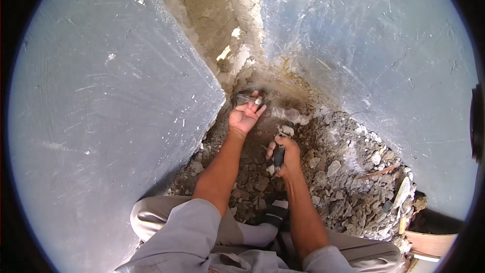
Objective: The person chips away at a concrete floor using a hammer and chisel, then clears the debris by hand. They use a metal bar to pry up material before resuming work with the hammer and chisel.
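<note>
My left hand (244, 117) is closed around a metal chisel (247, 99), some fingers stretched out. The chisel lies nearly level, its tip toward the broken wall base and its pale round end toward the right. My right hand (287, 152) grips the dark handle of a hammer (279, 157). Motion blurs the hammer's head, which is to the right of the chisel's end and apart from it. Below both hands lies broken rubble (333, 182).
Large grey scratched panels stand close on the left (116, 96) and right (374, 35). Between them runs a rough, dusty strip of wall (202, 10). My sandalled foot (260, 230) rests among the stones. A brown curved object (429, 242) is at the lower right.
</note>
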{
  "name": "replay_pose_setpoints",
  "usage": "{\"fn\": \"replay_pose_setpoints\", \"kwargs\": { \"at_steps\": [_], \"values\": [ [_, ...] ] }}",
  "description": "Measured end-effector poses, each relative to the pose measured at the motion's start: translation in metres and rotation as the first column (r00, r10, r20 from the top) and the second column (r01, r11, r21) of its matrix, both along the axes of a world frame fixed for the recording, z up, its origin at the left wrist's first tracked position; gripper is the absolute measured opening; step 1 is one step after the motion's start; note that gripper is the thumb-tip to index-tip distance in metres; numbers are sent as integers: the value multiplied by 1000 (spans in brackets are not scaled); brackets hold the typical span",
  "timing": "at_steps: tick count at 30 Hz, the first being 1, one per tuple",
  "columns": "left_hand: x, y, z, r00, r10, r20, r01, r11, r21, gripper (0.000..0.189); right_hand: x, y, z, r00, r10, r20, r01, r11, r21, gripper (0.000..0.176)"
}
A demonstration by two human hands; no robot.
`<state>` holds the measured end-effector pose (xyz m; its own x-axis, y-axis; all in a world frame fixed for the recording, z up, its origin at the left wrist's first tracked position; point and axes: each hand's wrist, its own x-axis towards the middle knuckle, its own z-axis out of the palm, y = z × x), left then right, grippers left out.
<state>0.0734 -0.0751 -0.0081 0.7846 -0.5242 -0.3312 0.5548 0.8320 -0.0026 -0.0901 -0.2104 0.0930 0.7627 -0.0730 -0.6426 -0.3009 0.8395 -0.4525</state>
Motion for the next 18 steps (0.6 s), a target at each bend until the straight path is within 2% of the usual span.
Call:
{"fn": "replay_pose_setpoints", "kwargs": {
  "at_steps": [2,3,5,6,7,10,11,14,17,18],
  "values": [
    [-4,-10,19,992,83,-98,-77,995,63,19,-12,-7,20,999,-31,-42,24,987,-160,13],
    [11,-13,-8,957,175,-230,-156,983,97,22,-13,-11,21,996,-67,-57,55,981,-187,14],
    [24,-27,-49,947,69,-315,-48,996,74,25,-20,-17,16,986,-136,-91,112,965,-236,17],
    [23,-32,-56,934,18,-357,5,998,64,26,-23,-19,11,985,-133,-112,99,959,-267,17],
    [3,-50,-8,939,110,-325,38,908,417,19,-25,-22,9,982,-133,-132,89,950,-298,18],
    [8,-32,-12,890,-168,-423,388,767,511,12,-37,-29,15,972,-163,-168,102,941,-323,20],
    [-2,-32,-9,880,-245,-406,451,696,558,15,-42,-27,10,969,-174,-174,115,945,-305,20],
    [-49,-50,23,904,-283,-320,426,660,619,12,-44,-25,11,967,-166,-192,109,955,-274,19],
    [-72,-61,20,939,-196,-283,343,449,825,8,-53,-34,21,973,-159,-167,105,950,-295,19],
    [-77,-59,15,953,-215,-216,280,338,898,7,-54,-37,23,978,-161,-135,103,929,-356,19]
  ]
}}
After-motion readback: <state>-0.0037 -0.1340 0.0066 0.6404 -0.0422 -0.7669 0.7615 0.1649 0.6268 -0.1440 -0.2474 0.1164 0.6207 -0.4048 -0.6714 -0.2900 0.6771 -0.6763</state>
